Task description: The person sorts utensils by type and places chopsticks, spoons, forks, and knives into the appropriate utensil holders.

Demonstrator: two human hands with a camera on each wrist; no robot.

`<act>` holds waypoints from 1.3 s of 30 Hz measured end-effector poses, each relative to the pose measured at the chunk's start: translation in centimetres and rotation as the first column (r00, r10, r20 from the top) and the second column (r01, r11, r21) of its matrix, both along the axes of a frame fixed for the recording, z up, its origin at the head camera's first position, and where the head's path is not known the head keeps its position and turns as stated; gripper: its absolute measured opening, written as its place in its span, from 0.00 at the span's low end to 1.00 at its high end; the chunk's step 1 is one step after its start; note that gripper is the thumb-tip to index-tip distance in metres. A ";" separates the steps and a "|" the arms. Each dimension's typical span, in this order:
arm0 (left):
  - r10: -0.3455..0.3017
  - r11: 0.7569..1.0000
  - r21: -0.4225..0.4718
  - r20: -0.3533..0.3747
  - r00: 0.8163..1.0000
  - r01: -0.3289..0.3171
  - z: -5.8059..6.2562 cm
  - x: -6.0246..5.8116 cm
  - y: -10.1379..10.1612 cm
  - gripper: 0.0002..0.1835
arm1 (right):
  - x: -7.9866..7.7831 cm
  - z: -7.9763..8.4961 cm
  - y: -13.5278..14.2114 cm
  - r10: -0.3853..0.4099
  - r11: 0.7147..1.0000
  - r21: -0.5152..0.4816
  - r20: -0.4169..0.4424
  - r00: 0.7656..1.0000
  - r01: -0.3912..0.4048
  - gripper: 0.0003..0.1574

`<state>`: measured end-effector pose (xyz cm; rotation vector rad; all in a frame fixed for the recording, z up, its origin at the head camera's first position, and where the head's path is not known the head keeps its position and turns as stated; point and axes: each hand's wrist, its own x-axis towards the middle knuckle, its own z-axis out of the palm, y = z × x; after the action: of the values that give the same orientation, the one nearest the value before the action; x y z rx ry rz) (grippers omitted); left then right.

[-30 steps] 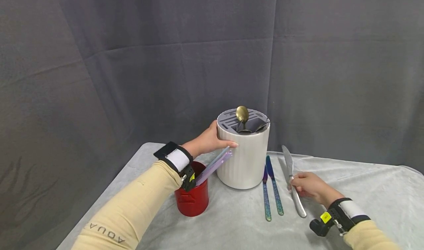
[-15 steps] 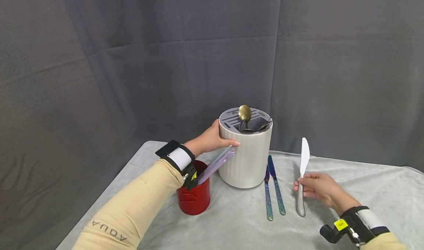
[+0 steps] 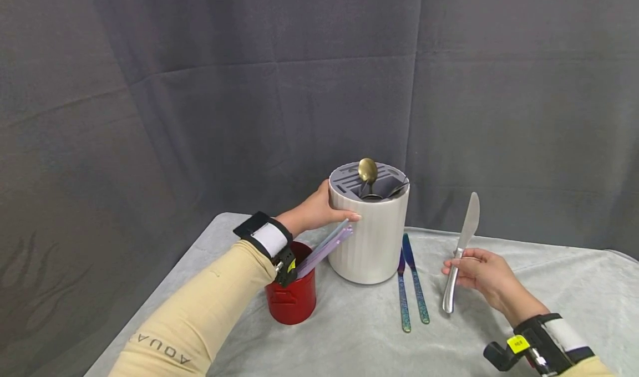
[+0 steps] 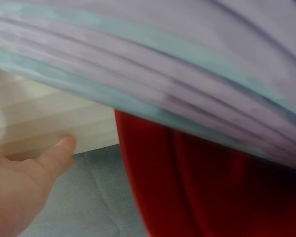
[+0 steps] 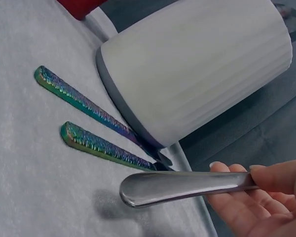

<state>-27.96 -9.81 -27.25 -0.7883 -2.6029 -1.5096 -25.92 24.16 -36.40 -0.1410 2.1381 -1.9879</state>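
My right hand (image 3: pixel 481 271) pinches a silver table knife (image 3: pixel 461 249) by its handle, blade pointing up. In the right wrist view the handle end (image 5: pixel 187 187) stands above the cloth, with a shadow beneath. My left hand (image 3: pixel 317 209) grips the left side of a white ribbed cutlery holder (image 3: pixel 369 244), thumb across its front and the other fingers hidden behind. A gold spoon (image 3: pixel 368 170) and other cutlery stick out of its grey slotted top. Two knives with iridescent blue-green handles (image 3: pixel 404 302) lie on the cloth between the holder and my right hand.
A red bucket (image 3: pixel 290 299) with several purple and light-blue straws (image 3: pixel 324 249) stands left of the holder, below my left wrist. A light grey cloth (image 3: pixel 359 344) covers the table. A dark grey curtain (image 3: pixel 279 88) hangs behind its far edge.
The silver knife has been lifted from the cloth; my right hand moved right with it, and the blade swung from leaning left to leaning right. My left hand keeps its hold on the holder.
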 end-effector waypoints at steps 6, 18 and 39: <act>-0.017 1.000 0.012 -0.016 1.000 0.017 0.0 0.0 -0.1 0.44 | 0.3 0.8 -0.3 -0.041 0.999 0.021 -0.039 0.998 0.042 0.27; 0.020 1.000 -0.017 0.014 1.000 -0.020 0.2 0.4 -0.1 0.46 | 1.0 2.0 -0.8 -0.072 0.996 0.041 -0.068 0.995 0.075 0.41; 0.054 0.998 -0.040 0.040 0.998 -0.053 0.2 0.5 0.0 0.48 | -3.0 -1.5 1.4 -0.114 0.993 0.007 -0.167 0.979 0.117 0.51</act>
<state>-27.48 -9.84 -27.07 -0.6920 -2.6673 -1.4808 -28.92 25.60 -37.87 -0.1904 2.3134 -2.0893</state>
